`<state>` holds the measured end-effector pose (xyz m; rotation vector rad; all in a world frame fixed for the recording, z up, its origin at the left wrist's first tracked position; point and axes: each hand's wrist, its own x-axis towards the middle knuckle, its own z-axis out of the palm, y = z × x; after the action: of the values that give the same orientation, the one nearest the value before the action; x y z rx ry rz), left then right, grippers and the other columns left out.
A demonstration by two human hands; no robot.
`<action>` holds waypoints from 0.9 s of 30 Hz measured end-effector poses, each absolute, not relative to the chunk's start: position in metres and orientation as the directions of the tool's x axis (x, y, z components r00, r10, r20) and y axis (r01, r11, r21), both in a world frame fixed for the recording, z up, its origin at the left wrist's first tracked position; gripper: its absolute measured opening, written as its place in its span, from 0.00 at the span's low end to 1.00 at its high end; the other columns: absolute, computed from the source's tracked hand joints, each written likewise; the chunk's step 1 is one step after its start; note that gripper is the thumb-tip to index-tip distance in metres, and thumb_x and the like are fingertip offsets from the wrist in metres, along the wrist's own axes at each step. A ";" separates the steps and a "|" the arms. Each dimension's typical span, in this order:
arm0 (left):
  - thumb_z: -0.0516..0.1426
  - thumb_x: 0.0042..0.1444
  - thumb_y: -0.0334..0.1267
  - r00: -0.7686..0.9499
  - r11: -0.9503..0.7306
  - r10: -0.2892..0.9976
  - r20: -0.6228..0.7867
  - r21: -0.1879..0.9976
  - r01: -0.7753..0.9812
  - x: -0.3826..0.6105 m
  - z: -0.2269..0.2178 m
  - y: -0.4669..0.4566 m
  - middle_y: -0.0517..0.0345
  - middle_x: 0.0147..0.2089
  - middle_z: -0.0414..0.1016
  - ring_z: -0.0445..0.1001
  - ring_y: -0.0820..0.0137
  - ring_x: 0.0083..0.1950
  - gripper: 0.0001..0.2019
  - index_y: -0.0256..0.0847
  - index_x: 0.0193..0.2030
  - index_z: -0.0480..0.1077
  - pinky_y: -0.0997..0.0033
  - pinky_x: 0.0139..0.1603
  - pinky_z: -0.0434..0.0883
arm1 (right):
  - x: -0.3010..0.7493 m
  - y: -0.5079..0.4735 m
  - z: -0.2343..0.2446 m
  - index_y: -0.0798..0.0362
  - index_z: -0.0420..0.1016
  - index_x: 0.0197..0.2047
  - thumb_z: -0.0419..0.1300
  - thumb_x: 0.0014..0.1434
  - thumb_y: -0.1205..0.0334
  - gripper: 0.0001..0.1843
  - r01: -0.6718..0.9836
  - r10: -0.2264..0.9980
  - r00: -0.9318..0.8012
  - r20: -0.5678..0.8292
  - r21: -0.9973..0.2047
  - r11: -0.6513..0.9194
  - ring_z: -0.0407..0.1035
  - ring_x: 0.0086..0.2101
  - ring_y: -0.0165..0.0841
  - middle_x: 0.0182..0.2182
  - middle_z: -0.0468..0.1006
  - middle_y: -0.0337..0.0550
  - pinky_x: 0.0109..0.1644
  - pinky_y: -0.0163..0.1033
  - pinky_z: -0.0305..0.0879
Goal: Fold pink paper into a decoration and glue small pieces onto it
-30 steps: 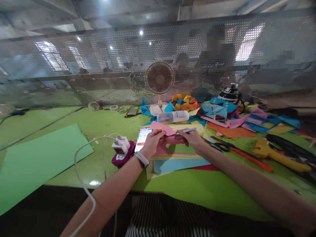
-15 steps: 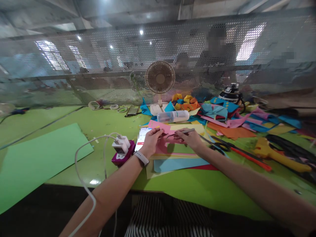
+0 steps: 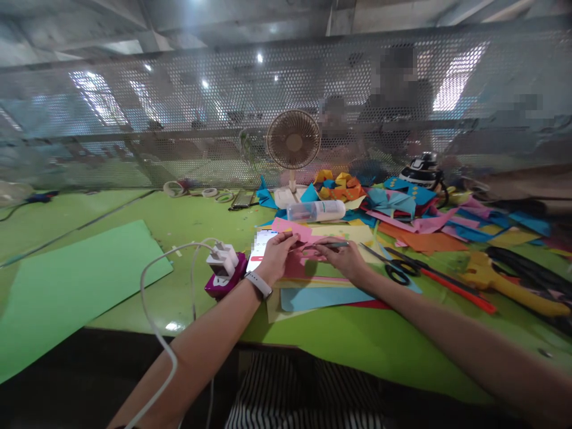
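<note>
My left hand (image 3: 277, 255) is closed on a piece of pink paper (image 3: 291, 229), pinching it between thumb and fingers. In my right hand (image 3: 347, 260) is a slim grey pen-like tool (image 3: 336, 244), its thin tip pointing left at the pink paper; whether it is a blade or a pen I cannot tell. Both hands are above a stack of coloured sheets, with a light blue sheet (image 3: 319, 299) at its near side. A phone (image 3: 261, 243) with a lit screen lies beside my left hand. Black-handled scissors (image 3: 397, 274) rest right of my right hand.
A purple power socket (image 3: 222, 285) with white chargers and a cable stands left. A clear bottle (image 3: 315, 210) and a fan (image 3: 293, 143) are behind the sheets. Folded coloured papers (image 3: 388, 202) pile up at the back right. A yellow-handled tool (image 3: 504, 283) lies right; green sheet (image 3: 84, 286) left.
My right hand has turned slightly, and the grey tool's rear end now shows less above the fingers. My left hand keeps its pinch on the pink paper. The whole view shifted slightly.
</note>
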<state>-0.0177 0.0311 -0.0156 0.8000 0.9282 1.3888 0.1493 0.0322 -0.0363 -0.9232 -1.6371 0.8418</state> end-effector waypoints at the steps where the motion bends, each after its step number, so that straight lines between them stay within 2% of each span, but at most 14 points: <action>1: 0.66 0.36 0.33 -0.039 0.041 0.997 -0.065 0.894 -0.447 -0.018 -0.016 0.031 0.60 0.26 0.75 0.75 0.72 0.29 0.11 0.36 0.27 0.70 0.72 0.34 0.70 | 0.149 0.032 -0.036 0.50 0.77 0.32 0.60 0.52 0.52 0.11 0.150 0.892 -0.177 0.416 -0.884 0.442 0.75 0.33 0.34 0.32 0.79 0.40 0.39 0.37 0.72; 9: 0.65 0.37 0.32 -0.044 0.039 0.997 -0.068 0.885 -0.464 -0.019 -0.018 0.033 0.60 0.28 0.74 0.75 0.72 0.32 0.10 0.37 0.28 0.70 0.68 0.42 0.71 | 0.156 0.035 -0.034 0.53 0.75 0.37 0.59 0.52 0.49 0.16 0.102 0.944 -0.184 0.273 -0.950 0.294 0.76 0.32 0.36 0.33 0.80 0.45 0.27 0.33 0.71; 15: 0.65 0.39 0.32 -0.035 0.066 0.995 -0.092 0.886 -0.459 -0.020 -0.018 0.033 0.57 0.29 0.75 0.75 0.70 0.33 0.09 0.37 0.28 0.70 0.66 0.41 0.72 | 0.160 0.037 -0.031 0.54 0.74 0.36 0.60 0.52 0.49 0.17 0.120 0.963 -0.145 0.226 -0.962 0.244 0.76 0.31 0.36 0.31 0.80 0.46 0.23 0.31 0.70; 18: 0.65 0.39 0.32 -0.049 0.052 0.995 -0.083 0.887 -0.460 -0.021 -0.018 0.034 0.59 0.29 0.74 0.75 0.71 0.33 0.09 0.37 0.28 0.70 0.67 0.41 0.72 | 0.157 0.033 -0.030 0.53 0.74 0.38 0.59 0.52 0.50 0.16 0.110 0.953 -0.177 0.244 -0.958 0.266 0.76 0.33 0.36 0.32 0.80 0.45 0.26 0.33 0.72; 22: 0.64 0.39 0.32 -0.071 0.043 0.994 -0.085 0.888 -0.459 -0.021 -0.017 0.034 0.60 0.28 0.74 0.74 0.73 0.30 0.09 0.37 0.28 0.70 0.70 0.37 0.73 | 0.152 0.029 -0.032 0.51 0.77 0.33 0.61 0.51 0.53 0.12 0.149 0.900 -0.203 0.385 -0.897 0.417 0.75 0.35 0.36 0.33 0.80 0.42 0.39 0.38 0.73; 27: 0.65 0.39 0.33 -0.075 0.037 0.994 -0.080 0.891 -0.453 -0.022 -0.017 0.033 0.60 0.29 0.74 0.74 0.73 0.31 0.09 0.38 0.29 0.70 0.72 0.34 0.73 | 0.149 0.026 -0.033 0.52 0.76 0.35 0.60 0.52 0.52 0.13 0.080 0.919 -0.227 0.321 -0.935 0.346 0.75 0.33 0.36 0.31 0.80 0.42 0.35 0.38 0.74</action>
<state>-0.0222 0.0328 -0.0173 0.7712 0.9481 1.4163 0.1488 0.0265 -0.0334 -0.9235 -1.5943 1.0354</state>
